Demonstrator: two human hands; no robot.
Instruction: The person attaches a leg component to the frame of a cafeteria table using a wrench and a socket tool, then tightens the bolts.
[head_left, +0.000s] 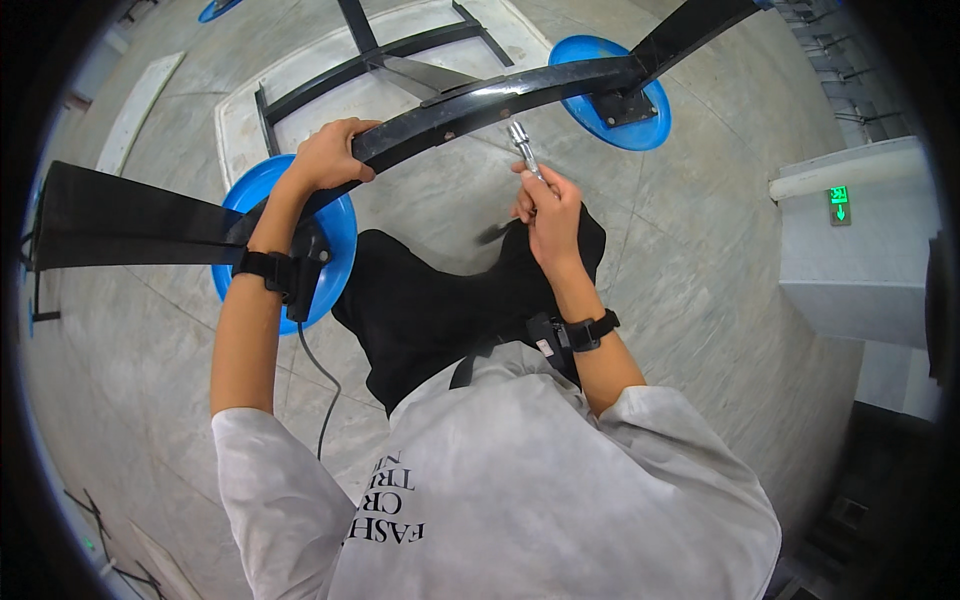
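A long black metal beam (470,115) runs across in front of me, with bolt heads along its near side. My left hand (328,156) is wrapped over the beam's left part, near a round blue seat (343,228). My right hand (550,212) is closed on a shiny socket wrench (520,136), whose socket end points up at the beam's underside, just short of a bolt. Below that hand a dark, blurred piece shows, perhaps the wrench's handle. The beam's right end meets a bracket on a second blue seat (655,110).
Behind the beam, a black frame (310,88) lies on a white panel (240,110). A wide black leg (130,215) sticks out left. A black cable (325,370) hangs from my left wrist strap. At right is a white wall (840,250) with a green sign (840,205).
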